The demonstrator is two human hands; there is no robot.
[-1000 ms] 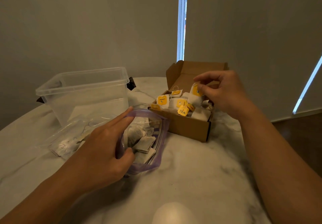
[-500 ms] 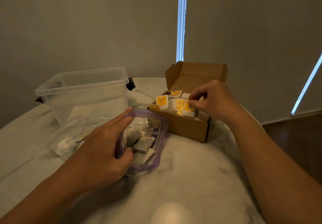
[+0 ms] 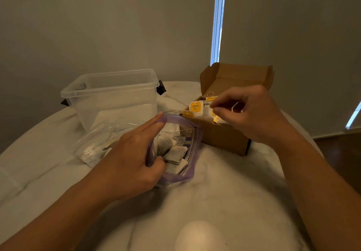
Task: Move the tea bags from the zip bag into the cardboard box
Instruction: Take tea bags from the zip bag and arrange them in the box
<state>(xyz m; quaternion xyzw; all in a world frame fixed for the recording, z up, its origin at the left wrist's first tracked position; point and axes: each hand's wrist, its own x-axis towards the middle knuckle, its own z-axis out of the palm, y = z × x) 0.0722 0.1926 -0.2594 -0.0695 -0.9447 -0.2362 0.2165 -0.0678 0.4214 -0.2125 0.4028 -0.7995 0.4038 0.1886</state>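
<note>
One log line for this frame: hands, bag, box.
left hand: holds zip bag mouth open | right hand: over cardboard box, grip unclear | tea bags: some in bag, some in box

The right hand is now lower, fingertips down among the tea bags in the cardboard box.

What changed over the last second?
The right hand lowered its yellow-tagged tea bag into the open brown cardboard box; release unclear. Unchanged: the left hand holds the purple-rimmed clear zip bag open; the clear plastic bin stayed put.
</note>
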